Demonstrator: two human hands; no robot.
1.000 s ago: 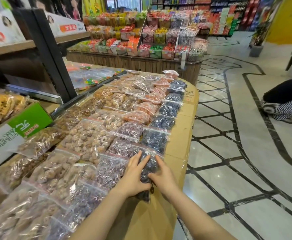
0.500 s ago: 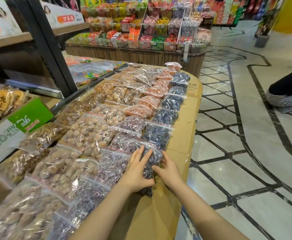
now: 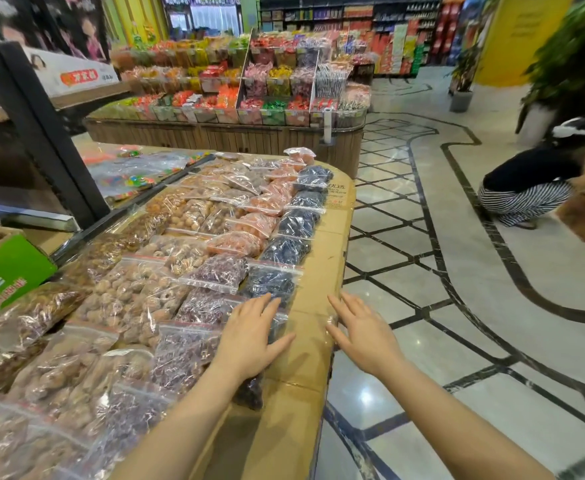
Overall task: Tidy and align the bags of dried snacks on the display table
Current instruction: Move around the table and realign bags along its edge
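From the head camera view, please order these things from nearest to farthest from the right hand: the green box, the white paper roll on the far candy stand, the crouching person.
Measured from the right hand:
1. Crouching person, on the floor, right.
2. Green box, far left edge.
3. White paper roll, standing at the candy stand behind the table.

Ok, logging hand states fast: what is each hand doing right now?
Left hand: open, flat on a clear zip bag of dark dried fruit, gripping nothing.
Right hand: open, empty, at the cardboard-covered table edge.
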